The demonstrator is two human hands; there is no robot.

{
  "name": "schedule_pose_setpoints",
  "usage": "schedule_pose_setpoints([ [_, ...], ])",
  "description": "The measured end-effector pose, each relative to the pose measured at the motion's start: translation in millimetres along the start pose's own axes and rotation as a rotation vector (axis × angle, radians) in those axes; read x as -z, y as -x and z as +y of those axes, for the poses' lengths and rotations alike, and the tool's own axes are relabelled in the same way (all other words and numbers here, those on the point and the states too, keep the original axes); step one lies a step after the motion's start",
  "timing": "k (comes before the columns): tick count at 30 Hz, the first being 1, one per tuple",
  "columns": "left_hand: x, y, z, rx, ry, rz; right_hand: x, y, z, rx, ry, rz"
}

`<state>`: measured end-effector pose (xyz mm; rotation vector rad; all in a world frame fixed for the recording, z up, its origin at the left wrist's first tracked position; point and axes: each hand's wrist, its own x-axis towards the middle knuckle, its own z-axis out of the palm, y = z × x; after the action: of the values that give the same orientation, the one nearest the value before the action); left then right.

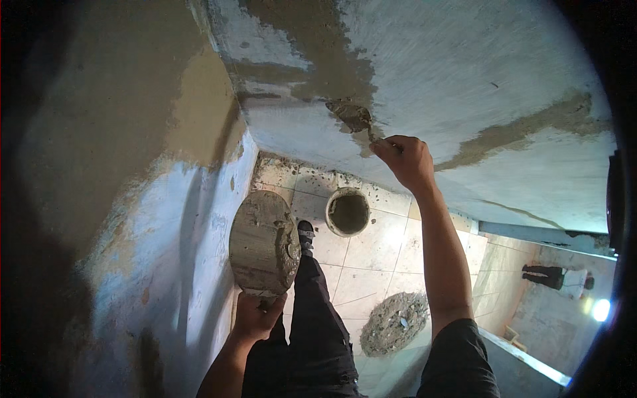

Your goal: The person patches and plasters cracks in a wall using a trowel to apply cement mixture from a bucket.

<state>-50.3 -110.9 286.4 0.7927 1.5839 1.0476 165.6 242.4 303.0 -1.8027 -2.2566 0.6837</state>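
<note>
My right hand [403, 159] grips a small trowel [350, 116] by its handle, with the grey-coated blade against a dark streak of wet plaster on the pale wall [478, 60]. My left hand [257, 315] holds an oval board [260, 239] from below, smeared with grey mortar and carrying a wet lump along its right side. A round bucket [347, 211] of grey material stands on the tiled floor [371, 252] below, between the board and my right forearm.
A plastered side wall [126, 132] meets the wall at a corner on my left. A pile of mortar [393, 322] lies on the tiles near my dark-shod foot [305, 239]. Beyond a low ledge [524, 358] at right are another person [557, 278] and a bright lamp [600, 310].
</note>
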Motion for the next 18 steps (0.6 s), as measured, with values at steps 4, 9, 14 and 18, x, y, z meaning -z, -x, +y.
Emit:
schedule_pose_setpoints([
  [4,3,1,5,0.077,-0.027,-0.068,7,-5,-4,0.014,0.061,-0.025],
  [9,8,1,-6,0.056,-0.013,-0.069,18,-13,-8,0.027,0.106,-0.066],
  [14,10,3,-8,0.027,-0.021,-0.077,23,-16,-10,0.019,0.124,-0.093],
  [18,6,1,-3,0.007,-0.015,-0.058,29,-11,-21,-0.020,0.140,-0.078],
])
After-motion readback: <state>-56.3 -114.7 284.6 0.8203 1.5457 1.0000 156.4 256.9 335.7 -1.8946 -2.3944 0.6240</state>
